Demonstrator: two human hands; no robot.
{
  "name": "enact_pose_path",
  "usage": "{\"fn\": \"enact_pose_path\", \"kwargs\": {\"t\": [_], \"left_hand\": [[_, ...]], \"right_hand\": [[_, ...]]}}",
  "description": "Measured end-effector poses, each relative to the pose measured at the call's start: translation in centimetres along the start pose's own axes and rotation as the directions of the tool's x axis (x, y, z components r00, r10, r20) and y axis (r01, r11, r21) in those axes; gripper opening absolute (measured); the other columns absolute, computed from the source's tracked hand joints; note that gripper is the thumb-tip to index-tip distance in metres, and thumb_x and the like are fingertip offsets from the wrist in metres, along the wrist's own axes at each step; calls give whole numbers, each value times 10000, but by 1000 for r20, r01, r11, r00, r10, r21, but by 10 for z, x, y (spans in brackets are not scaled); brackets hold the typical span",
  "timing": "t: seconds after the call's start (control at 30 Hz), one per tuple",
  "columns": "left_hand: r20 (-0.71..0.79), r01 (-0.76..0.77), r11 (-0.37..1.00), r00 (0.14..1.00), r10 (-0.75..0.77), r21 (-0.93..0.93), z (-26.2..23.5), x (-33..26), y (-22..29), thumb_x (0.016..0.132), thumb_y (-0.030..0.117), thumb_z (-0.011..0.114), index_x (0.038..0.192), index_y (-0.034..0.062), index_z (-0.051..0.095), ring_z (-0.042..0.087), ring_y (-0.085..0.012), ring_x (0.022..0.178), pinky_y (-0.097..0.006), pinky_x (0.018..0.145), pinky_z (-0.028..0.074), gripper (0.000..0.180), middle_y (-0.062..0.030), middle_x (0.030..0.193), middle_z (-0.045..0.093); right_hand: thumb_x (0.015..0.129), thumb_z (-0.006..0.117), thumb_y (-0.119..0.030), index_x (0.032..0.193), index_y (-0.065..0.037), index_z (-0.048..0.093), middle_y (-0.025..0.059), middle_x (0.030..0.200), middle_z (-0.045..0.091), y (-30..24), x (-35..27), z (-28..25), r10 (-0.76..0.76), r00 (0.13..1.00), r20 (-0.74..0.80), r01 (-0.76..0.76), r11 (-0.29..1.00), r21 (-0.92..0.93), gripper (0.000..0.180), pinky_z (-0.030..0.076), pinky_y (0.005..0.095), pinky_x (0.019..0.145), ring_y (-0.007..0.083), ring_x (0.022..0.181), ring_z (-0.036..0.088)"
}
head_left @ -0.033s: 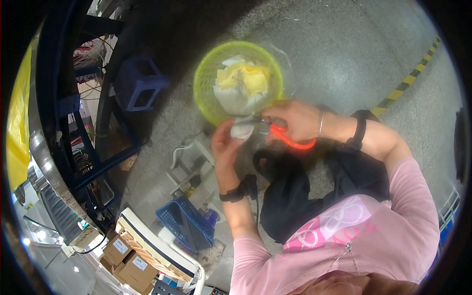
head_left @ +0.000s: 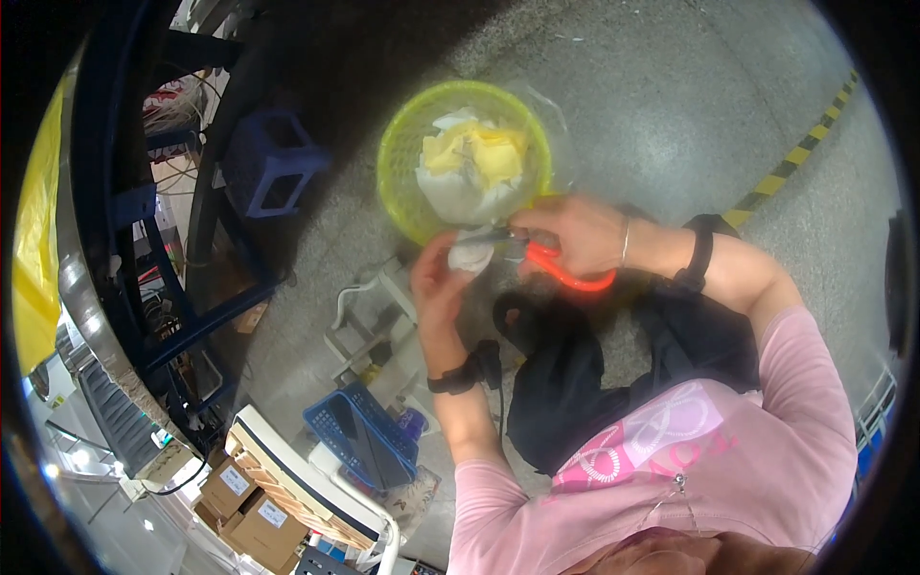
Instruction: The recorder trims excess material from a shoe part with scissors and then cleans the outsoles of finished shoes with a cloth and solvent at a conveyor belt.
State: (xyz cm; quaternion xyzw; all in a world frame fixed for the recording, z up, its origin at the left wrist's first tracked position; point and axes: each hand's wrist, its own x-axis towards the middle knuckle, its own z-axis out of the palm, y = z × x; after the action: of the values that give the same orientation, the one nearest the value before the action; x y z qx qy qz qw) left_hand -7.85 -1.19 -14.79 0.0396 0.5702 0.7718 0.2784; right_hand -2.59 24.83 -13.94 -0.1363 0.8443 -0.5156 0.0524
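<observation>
Below, a grey speckled floor [head_left: 671,105] carries a round yellow-green basket [head_left: 402,182] filled with white and yellow scraps [head_left: 474,158]. Just beside its near rim, the right hand [head_left: 575,235] grips orange-handled scissors [head_left: 565,273], fingers through the loops. The left hand [head_left: 436,283] pinches 1 small white piece [head_left: 471,254] at the blades.

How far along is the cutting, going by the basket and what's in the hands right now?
Done: the yellow-green basket already holds a heap of white and yellow scraps. In hand: the left hand holds a small white piece while the right hand works orange-handled scissors at it, just at the basket's near rim. Left: this piece is not yet in the basket; no further stock can be made out.
</observation>
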Motion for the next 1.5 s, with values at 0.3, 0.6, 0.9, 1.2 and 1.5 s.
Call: {"fn": "enact_pose_path", "kwargs": {"t": [0.3, 0.6, 0.9, 1.2, 1.5], "left_hand": [[-41, -43, 993, 998, 38, -107, -15, -2, -10, 801, 146, 744, 1303, -63, 508, 605, -281, 1137, -442, 1017, 450, 593, -161, 1219, 622], [23, -17, 990, 1000, 20, -139, -12, 6, -14, 789, 284, 745, 1244, -80, 524, 631, -285, 917, -391, 802, 495, 622, -179, 1090, 650], [23, 13, 989, 1000, -10, -144, -5, 4, -12, 798, 349, 714, 1224, -72, 535, 614, -281, 802, -357, 694, 493, 626, -181, 991, 644], [17, 13, 971, 1000, -10, -239, -3, 5, -7, 826, 381, 709, 1247, -27, 533, 612, -269, 818, -330, 673, 486, 612, -166, 1017, 632], [-145, -80, 993, 987, 67, -85, -2, 0, -10, 832, 185, 710, 1366, -33, 442, 599, -262, 1086, -430, 931, 496, 636, -127, 1194, 596]], "right_hand": [[788, 754, -475, 1125, -110, 618, 148, 798, 640, 5, 3, 3, 57, 996, 65, -61, 996, 70, 514, 509, 458, 686, 394, 763, 650], [733, 803, -489, 1210, -98, 561, 215, 1057, 571, -5, 6, -4, 60, 987, 150, -69, 996, 60, 663, 482, 451, 842, 408, 998, 585], [757, 781, -494, 1121, -100, 597, 173, 894, 641, -6, 1, -1, 4, 995, 96, -9, 999, 52, 567, 508, 448, 742, 396, 859, 641], [811, 740, -473, 1041, -108, 652, 153, 632, 620, -1, 5, 5, 21, 1000, 20, -21, 999, 25, 440, 516, 429, 604, 377, 645, 648], [795, 770, -435, 1199, -59, 543, 227, 1056, 612, 1, 8, -2, 60, 997, 53, -65, 993, 101, 597, 512, 433, 777, 411, 929, 632]]}}
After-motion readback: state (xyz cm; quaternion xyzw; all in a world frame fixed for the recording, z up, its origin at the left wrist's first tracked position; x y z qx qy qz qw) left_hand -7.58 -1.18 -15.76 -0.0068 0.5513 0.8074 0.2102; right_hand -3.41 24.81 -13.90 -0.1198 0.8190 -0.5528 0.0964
